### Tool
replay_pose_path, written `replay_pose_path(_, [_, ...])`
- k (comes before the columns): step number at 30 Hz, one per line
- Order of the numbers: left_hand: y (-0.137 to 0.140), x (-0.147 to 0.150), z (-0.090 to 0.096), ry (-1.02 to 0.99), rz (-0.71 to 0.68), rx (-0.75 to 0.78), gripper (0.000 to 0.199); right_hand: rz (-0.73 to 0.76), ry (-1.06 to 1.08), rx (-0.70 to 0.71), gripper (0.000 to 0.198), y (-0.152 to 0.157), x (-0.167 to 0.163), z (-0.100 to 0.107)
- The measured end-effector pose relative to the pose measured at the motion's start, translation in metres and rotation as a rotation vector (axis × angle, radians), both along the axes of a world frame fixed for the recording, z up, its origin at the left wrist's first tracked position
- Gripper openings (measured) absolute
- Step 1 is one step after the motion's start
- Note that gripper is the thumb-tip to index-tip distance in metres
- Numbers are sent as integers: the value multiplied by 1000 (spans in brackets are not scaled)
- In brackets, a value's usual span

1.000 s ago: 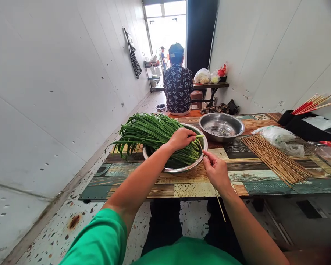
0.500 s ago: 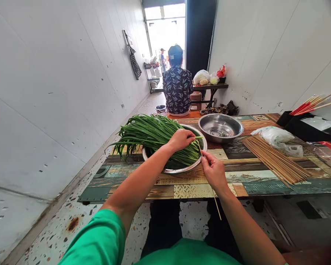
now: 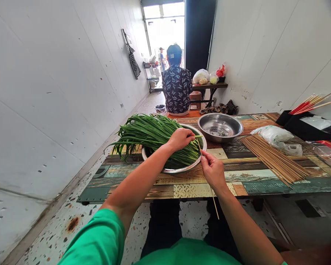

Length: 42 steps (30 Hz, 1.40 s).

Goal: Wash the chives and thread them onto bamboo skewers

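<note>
At a patchwork table (image 3: 237,175), the left hand (image 3: 181,139) pinches a pale-green stalk (image 3: 199,136), the right hand (image 3: 213,169) a thin, straw-coloured skewer (image 3: 214,202).

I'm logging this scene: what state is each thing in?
Left hand: closed on stalk
Right hand: closed on skewer
Greens: piled, overhanging bowl
Steel basin: upright
Skewer bundle: lying, fanned
White bag: crumpled
Checked cloth: hanging
Red-marked sticks: slanting in black tray
Co-worker: seated, back turned
</note>
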<state>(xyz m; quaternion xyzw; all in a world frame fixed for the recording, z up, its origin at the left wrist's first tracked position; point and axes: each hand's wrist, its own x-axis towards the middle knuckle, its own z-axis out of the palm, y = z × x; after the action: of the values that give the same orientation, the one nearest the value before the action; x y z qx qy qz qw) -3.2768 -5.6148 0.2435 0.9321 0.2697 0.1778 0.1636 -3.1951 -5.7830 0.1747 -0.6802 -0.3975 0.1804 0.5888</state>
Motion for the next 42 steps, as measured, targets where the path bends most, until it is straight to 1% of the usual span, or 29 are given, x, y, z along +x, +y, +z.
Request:
replay_pose_path(6, [-2,0,1,7,-6,24,17,-15,44,25,62,1,-1,0])
replay_pose_path(10, [-4,1,2,16,-9,20,16,3,72,4,66,1,-2,3])
replay_pose_path(18, [-6,-2,4,-32,-41,-54,14,-32,39,-21,71,3,-3,11])
replay_pose_path(21, [-5,-3,4,-62,-47,-86,14,-38,18,-36,68,4,-3,13])
replay_pose_path(27, [-7,-3,4,-81,-65,-82,11,-48,27,-36,54,9,-2,13])
replay_pose_path(31, [-14,-1,3,-63,-173,-57,7,-75,20,19,48,23,7,15])
replay_pose_path(34, [-16,-1,4,-47,-217,1,7,-14,143,69,44,30,13,20])
replay_pose_path(36, [-15,-2,5,-38,-190,39,8,62,250,62,45,28,13,24])
replay_pose_path(38, [-12,-3,6,-41,-115,83,10,135,314,18,51,21,11,27])
replay_pose_path(40, [-11,-3,5,-64,-32,131,13,170,301,-16,56,16,9,26])
replay_pose_path(42, [-14,-3,4,-68,-25,151,15,144,220,-12,56,16,9,24])
